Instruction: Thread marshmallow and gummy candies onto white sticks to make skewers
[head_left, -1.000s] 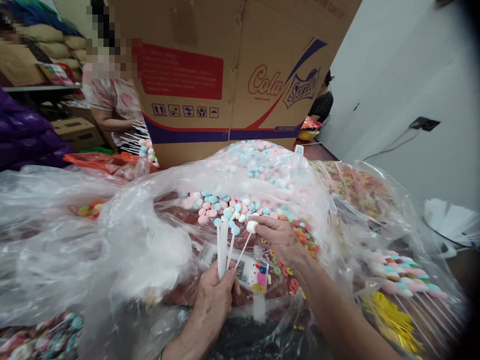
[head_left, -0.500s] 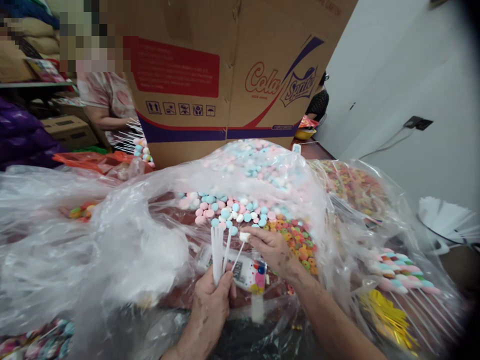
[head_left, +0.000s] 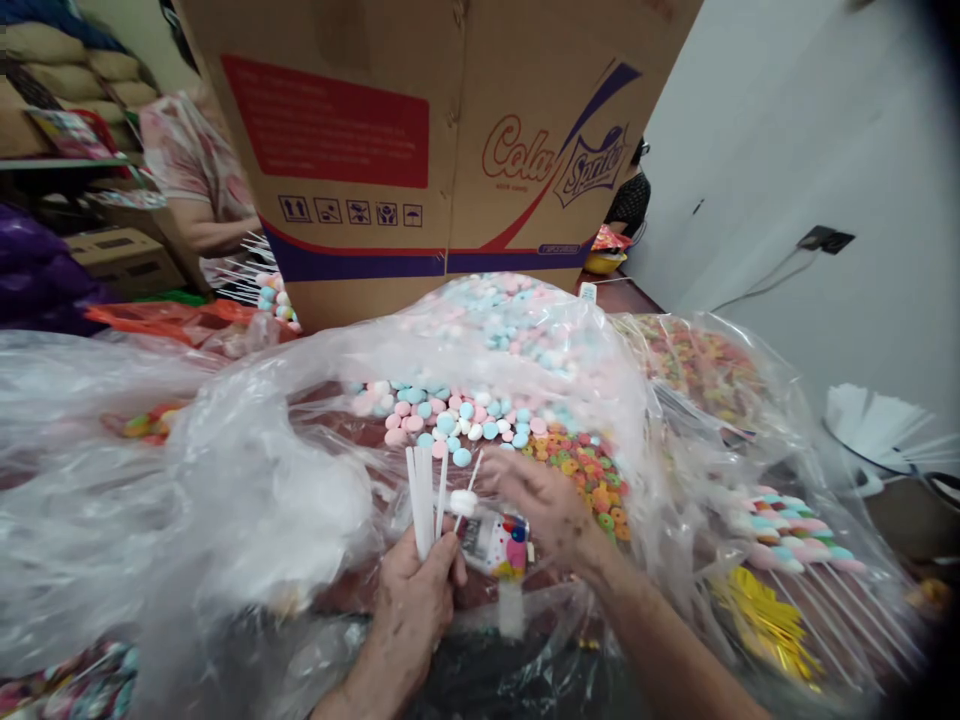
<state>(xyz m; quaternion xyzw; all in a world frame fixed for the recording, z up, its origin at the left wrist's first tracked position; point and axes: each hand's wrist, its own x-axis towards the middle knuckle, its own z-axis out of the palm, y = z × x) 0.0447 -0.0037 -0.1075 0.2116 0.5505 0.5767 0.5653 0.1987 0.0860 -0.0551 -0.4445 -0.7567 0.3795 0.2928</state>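
In the head view my left hand (head_left: 416,590) is closed around a bunch of white sticks (head_left: 424,495) that point upward. One stick leans apart to the right and has a white marshmallow (head_left: 463,502) threaded partway down it. My right hand (head_left: 544,500) is just right of that stick, somewhat blurred, with its fingers apart and nothing visible in them. Beyond my hands lie loose pink, blue and white marshmallows (head_left: 446,424), spilling from a clear plastic bag (head_left: 352,345). Small ring-shaped gummies (head_left: 592,480) in orange, green and red lie beside my right hand.
A tall cardboard box (head_left: 360,120) stands behind the bag. At right lie finished marshmallow skewers (head_left: 799,530) and gold ties (head_left: 772,625). A printed packet (head_left: 499,545) lies under my hands. A person (head_left: 199,180) is at the left, and another (head_left: 630,195) is partly behind the box.
The white marshmallow, earlier pinched in my right hand at the stick's tip, is now lower on the stick. My right hand has let go and its fingers have spread.
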